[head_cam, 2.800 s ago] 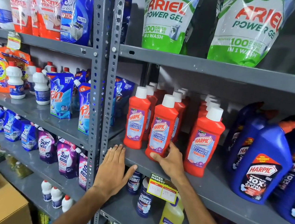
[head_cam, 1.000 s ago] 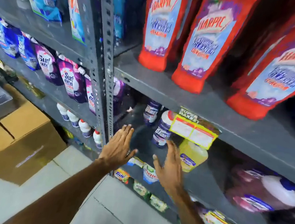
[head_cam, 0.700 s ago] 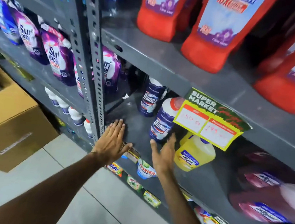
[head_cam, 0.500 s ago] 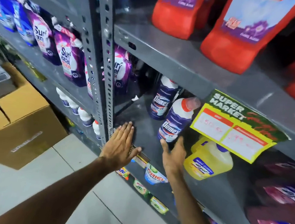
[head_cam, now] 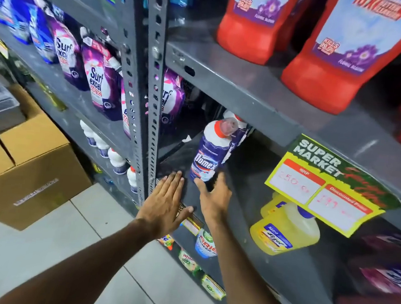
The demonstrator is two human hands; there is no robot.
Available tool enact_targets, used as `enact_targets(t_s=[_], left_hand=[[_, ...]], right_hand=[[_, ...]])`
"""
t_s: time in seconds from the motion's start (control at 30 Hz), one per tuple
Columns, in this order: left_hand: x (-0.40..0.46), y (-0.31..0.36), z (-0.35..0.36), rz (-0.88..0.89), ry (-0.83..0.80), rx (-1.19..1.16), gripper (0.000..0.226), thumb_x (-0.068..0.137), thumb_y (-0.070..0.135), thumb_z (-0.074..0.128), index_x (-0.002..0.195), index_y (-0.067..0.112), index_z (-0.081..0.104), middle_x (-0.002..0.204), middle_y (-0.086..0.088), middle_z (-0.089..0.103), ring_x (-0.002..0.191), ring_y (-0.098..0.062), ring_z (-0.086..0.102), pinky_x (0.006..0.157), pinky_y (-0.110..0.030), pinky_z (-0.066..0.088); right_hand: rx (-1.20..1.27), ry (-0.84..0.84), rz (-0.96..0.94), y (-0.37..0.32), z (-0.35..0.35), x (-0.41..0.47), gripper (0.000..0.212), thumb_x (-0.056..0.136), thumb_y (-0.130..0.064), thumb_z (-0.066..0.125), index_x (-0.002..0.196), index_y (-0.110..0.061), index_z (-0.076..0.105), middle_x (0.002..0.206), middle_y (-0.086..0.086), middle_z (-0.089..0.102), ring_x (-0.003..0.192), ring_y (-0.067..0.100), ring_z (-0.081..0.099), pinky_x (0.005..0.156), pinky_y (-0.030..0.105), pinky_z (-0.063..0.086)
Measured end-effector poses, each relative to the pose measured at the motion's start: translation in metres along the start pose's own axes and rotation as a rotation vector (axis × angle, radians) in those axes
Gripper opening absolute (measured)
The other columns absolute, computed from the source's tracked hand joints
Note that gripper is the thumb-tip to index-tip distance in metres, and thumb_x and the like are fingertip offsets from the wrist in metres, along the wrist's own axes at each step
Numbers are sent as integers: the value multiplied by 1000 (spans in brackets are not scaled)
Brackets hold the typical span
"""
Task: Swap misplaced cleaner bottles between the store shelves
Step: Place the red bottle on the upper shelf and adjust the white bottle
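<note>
A dark blue Domex bottle (head_cam: 210,152) with a white neck and red cap stands on the grey lower shelf (head_cam: 243,209), a second one half hidden behind it. My right hand (head_cam: 213,196) is open just below the front bottle's base, thumb tip nearly touching it. My left hand (head_cam: 165,204) lies flat and open on the shelf's front edge, left of the bottle. Red Harpic bottles (head_cam: 252,23) stand on the shelf above. A yellow cleaner bottle (head_cam: 284,229) sits to the right, partly behind a price tag.
A yellow-green supermarket price tag (head_cam: 325,184) hangs from the upper shelf edge. The perforated grey upright (head_cam: 150,74) separates the left bay with purple Surf Excel pouches (head_cam: 99,82). Cardboard boxes (head_cam: 28,168) stand on the tiled floor. Purple bottles (head_cam: 382,277) lie at the right.
The view dropped from the Harpic shelf to the lower shelf. Both hands came down; the right hand has closed in on the front Domex bottle's base.
</note>
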State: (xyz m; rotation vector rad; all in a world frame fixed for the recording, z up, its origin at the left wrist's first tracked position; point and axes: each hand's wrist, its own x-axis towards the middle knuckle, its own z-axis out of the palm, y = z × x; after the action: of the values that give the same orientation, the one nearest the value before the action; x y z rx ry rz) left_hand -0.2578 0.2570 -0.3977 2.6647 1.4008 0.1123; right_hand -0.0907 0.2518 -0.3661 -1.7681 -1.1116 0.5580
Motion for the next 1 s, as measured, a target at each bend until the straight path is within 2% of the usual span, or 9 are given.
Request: enact_targets(t_s=[0.07, 0.1, 0.17, 0.23, 0.3, 0.5, 0.73, 0.87, 1.0], left_hand=[[0, 0, 1, -3, -7, 4, 92, 104, 72, 9, 163, 2, -1, 171, -19, -8, 161, -32, -8, 131, -50, 3], [0, 0, 2, -5, -6, 1, 93, 104, 72, 9, 163, 2, 0, 171, -19, -7, 161, -32, -7, 131, -50, 4], [1, 0, 3, -10, 0, -10, 93, 103, 73, 8, 164, 2, 2, 173, -20, -4, 161, -32, -6, 131, -51, 7], [2, -1, 4, -11, -6, -14, 93, 103, 73, 7, 164, 2, 4, 173, -20, -1, 161, -33, -4, 130, -52, 10], [2, -1, 4, -10, -6, -16, 93, 103, 73, 6, 164, 2, 3, 173, -21, -1, 161, -33, -4, 130, -52, 10], [0, 2, 0, -21, -36, -1, 92, 102, 74, 2, 163, 6, -9, 171, -19, -13, 160, -32, -14, 131, -49, 1], [1, 3, 0, -30, -46, 2, 93, 101, 75, 1, 163, 6, -9, 171, -18, -14, 159, -31, -15, 131, -48, 1], [0, 3, 0, -30, -53, -2, 93, 101, 75, 0, 163, 7, -10, 171, -18, -15, 159, -30, -16, 131, -48, 1], [0, 3, -2, -29, -72, 8, 93, 100, 76, 0, 163, 7, -12, 171, -17, -17, 159, -29, -17, 131, -48, 1]], right_hand=[[14, 10, -3, -1, 2, 1, 46, 86, -23, 84, 124, -7, 62, 120, 6, 76, 97, 8, 68, 76, -1, 44], [26, 14, -5, -1, 4, 1, 47, 86, -25, 84, 125, -9, 62, 122, 6, 76, 98, 9, 70, 80, 6, 50], [47, 19, -9, 1, 7, 2, 50, 86, -32, 82, 127, -14, 60, 123, 4, 76, 103, 14, 74, 88, 28, 60], [57, 12, -7, 5, 9, 3, 53, 86, -35, 81, 130, -17, 59, 125, 3, 76, 108, 16, 75, 92, 38, 62], [59, 12, 7, 5, 10, 2, 54, 87, -35, 82, 132, -17, 58, 128, 4, 74, 111, 17, 74, 93, 38, 62], [56, 15, 13, 5, 9, 1, 57, 88, -33, 82, 135, -12, 57, 132, 5, 72, 114, 17, 72, 89, 26, 56], [69, 31, 8, 9, 12, 1, 58, 87, -36, 84, 135, -15, 58, 130, 4, 74, 112, 16, 74, 91, 33, 61], [73, 31, 39, 11, 13, 0, 61, 87, -35, 83, 138, -15, 57, 134, 4, 72, 116, 16, 72, 88, 22, 56], [67, 11, 31, 13, 12, 2, 62, 88, -36, 82, 140, -14, 56, 136, 4, 71, 118, 16, 71, 86, 18, 53]])
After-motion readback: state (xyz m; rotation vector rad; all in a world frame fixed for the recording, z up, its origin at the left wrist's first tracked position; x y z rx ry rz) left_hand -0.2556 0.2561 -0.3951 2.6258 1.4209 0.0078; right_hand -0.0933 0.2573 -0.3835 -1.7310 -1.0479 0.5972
